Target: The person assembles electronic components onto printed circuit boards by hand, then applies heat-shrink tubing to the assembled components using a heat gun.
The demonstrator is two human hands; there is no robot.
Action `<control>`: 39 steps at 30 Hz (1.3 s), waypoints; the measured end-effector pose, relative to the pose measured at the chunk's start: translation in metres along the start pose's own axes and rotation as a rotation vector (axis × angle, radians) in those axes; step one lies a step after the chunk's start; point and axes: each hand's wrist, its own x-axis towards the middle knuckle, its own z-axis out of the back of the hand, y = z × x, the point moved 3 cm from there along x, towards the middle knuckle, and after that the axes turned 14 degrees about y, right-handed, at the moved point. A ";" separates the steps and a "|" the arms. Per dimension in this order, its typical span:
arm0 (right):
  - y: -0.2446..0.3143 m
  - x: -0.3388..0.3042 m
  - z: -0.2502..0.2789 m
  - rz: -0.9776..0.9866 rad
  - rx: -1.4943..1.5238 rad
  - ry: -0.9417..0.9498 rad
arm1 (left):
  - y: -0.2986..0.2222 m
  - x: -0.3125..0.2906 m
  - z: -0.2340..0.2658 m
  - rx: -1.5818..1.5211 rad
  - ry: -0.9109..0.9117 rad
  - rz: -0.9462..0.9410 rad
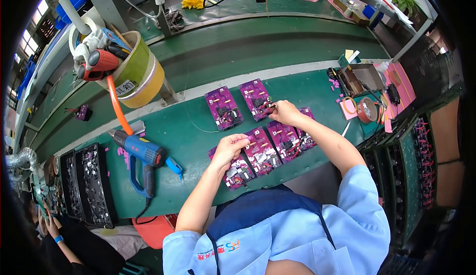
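Several purple circuit boards lie on the green bench in front of me, each crowded with small parts. Two form a far row: a left board (222,105) and a right board (253,94). My right hand (286,113) is closed in a pinch at the right board's lower right corner, beside dark and red parts; what the fingers grip is too small to name. Over the near row, my left hand (230,150) has thumb and forefinger pressed together above a near-left board (239,173), close to the middle board (263,153). Anything in that pinch is hidden.
A blue heat gun (144,151) stands left, below a yellow-green tool bucket (144,72). Black trays (94,186) of small parts sit farther left. At the right are a cardboard box (364,79) and a tape roll (367,110). A co-worker's hands (48,221) show lower left.
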 end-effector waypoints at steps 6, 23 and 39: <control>0.008 0.005 0.009 0.076 0.115 -0.046 | 0.000 -0.002 0.005 0.003 -0.009 -0.023; 0.054 -0.047 0.033 0.174 -0.143 -0.102 | -0.008 -0.018 0.004 0.005 -0.033 -0.082; 0.122 -0.114 -0.050 0.573 0.563 -0.222 | -0.032 -0.072 -0.036 0.464 -0.066 -0.317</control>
